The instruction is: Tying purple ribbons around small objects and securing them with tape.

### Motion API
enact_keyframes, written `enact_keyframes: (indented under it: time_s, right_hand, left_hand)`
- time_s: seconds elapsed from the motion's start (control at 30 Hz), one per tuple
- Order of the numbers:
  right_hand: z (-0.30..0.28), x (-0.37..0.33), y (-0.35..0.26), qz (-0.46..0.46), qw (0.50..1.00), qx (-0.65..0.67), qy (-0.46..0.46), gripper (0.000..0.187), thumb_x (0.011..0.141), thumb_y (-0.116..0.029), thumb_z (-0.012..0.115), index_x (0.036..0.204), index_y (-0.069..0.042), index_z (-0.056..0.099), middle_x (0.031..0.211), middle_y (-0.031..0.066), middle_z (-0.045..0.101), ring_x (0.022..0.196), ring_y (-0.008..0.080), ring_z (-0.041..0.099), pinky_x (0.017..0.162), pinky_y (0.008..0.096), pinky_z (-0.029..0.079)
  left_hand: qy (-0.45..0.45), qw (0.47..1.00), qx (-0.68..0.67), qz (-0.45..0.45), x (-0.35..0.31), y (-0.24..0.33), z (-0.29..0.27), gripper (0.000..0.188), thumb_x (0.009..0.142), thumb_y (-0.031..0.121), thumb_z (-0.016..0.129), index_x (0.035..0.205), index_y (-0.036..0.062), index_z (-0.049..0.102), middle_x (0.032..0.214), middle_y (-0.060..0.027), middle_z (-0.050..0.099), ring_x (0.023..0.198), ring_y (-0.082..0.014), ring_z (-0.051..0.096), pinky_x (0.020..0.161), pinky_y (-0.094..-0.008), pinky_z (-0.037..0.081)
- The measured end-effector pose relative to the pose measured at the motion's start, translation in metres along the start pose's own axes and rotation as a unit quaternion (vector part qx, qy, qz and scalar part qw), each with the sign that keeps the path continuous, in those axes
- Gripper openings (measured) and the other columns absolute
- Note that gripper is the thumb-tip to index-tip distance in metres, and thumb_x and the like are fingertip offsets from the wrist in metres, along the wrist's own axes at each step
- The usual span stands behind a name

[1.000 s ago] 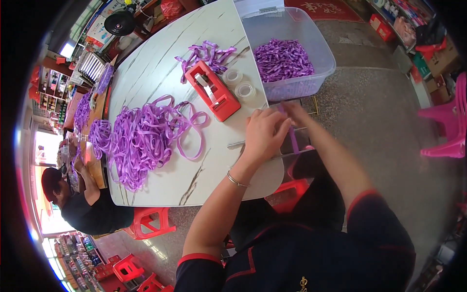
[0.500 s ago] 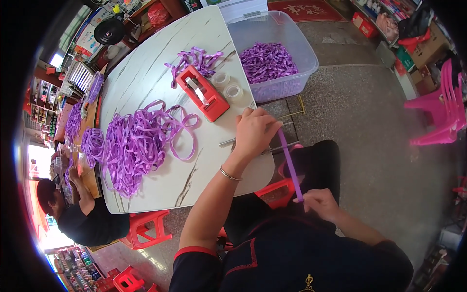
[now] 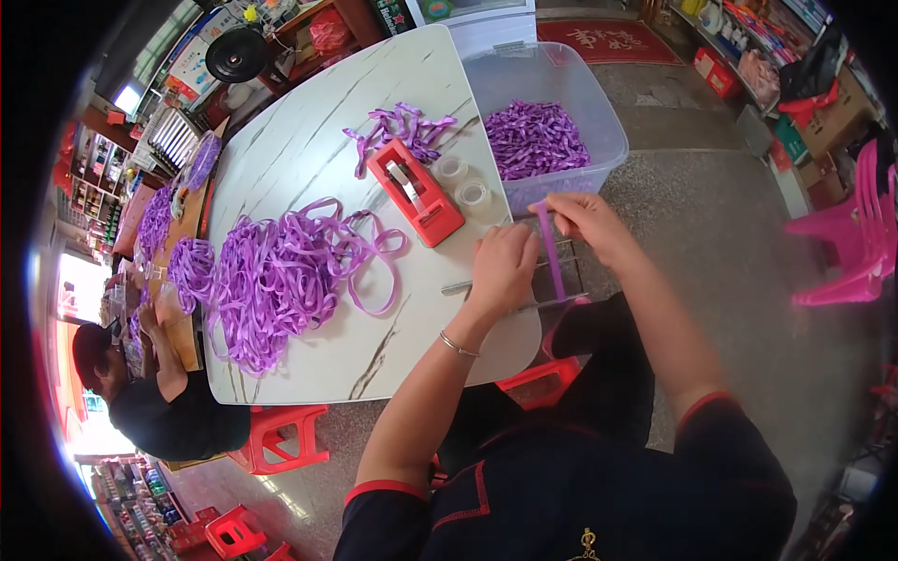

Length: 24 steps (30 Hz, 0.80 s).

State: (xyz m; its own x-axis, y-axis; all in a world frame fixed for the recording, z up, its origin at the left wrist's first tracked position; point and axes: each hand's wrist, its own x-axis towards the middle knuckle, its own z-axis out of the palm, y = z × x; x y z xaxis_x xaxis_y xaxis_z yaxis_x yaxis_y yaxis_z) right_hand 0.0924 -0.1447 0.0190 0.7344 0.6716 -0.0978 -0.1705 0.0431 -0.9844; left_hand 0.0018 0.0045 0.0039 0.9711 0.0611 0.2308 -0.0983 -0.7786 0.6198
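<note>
A flat purple ribbon [image 3: 552, 257] runs along two thin metal rods [image 3: 561, 300] that jut past the table's right edge. My right hand [image 3: 587, 224] pinches the ribbon near its upper end. Beside it, my left hand [image 3: 505, 265] is closed over the rods at the table edge, fingers curled; whatever it grips is hidden under them. A big tangled heap of purple lanyards [image 3: 276, 280] lies on the table to the left. Beyond my hands is a red tape dispenser [image 3: 414, 194], with clear tape rolls [image 3: 472, 194] next to it.
A small bunch of purple straps [image 3: 404, 131] lies behind the dispenser on the marble-patterned table [image 3: 309, 122]. A clear plastic bin [image 3: 599, 154] full of folded purple straps stands at the table's right. At the left, another person [image 3: 173, 402] sits by more purple bundles [image 3: 192, 266]. Pink chairs [image 3: 847, 234] stand far right.
My right hand has come up from near my lap to the rods, bringing the ribbon's lower end up with it. My left hand has shifted slightly downward onto the rods. The view has tilted slightly.
</note>
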Motion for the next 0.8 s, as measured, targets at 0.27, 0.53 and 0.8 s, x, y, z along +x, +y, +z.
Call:
enact_keyframes:
  time_s: [0.27, 0.53, 0.8]
  right_hand:
    - [-0.006, -0.008, 0.087, 0.147, 0.983, -0.034, 0.104, 0.029, 0.090, -0.032, 0.050, 0.090, -0.009, 0.067, 0.065, -0.0051, 0.054, 0.051, 0.0026, 0.041, 0.045, 0.0191, 0.028]
    - [0.039, -0.099, 0.099, 0.035, 0.989, 0.050, 0.136, 0.013, 0.087, -0.015, 0.057, 0.091, -0.004, 0.062, 0.077, -0.0003, 0.061, 0.071, 0.0050, 0.055, 0.062, 0.0196, 0.042]
    - [0.050, -0.103, 0.094, 0.020, 0.973, 0.159, 0.168, 0.009, 0.085, -0.013, 0.062, 0.087, -0.005, 0.059, 0.077, 0.0014, 0.062, 0.071, 0.0072, 0.058, 0.060, 0.0184, 0.045]
  left_hand:
    - [-0.004, 1.000, -0.003, 0.024, -0.003, 0.005, -0.003, 0.015, 0.078, 0.025, 0.061, 0.080, 0.0104, 0.063, 0.079, -0.0026, 0.057, 0.081, -0.0233, 0.050, 0.073, -0.0372, 0.035]
    - [-0.050, 0.997, 0.050, 0.040, -0.002, 0.004, -0.005, 0.018, 0.076, 0.032, 0.064, 0.076, 0.0142, 0.070, 0.081, -0.0003, 0.057, 0.085, -0.0222, 0.049, 0.077, -0.0371, 0.034]
    - [-0.102, 0.990, 0.092, 0.024, 0.003, 0.007, -0.004, 0.017, 0.076, 0.032, 0.064, 0.077, 0.0157, 0.071, 0.084, -0.0028, 0.058, 0.088, -0.0247, 0.049, 0.077, -0.0405, 0.035]
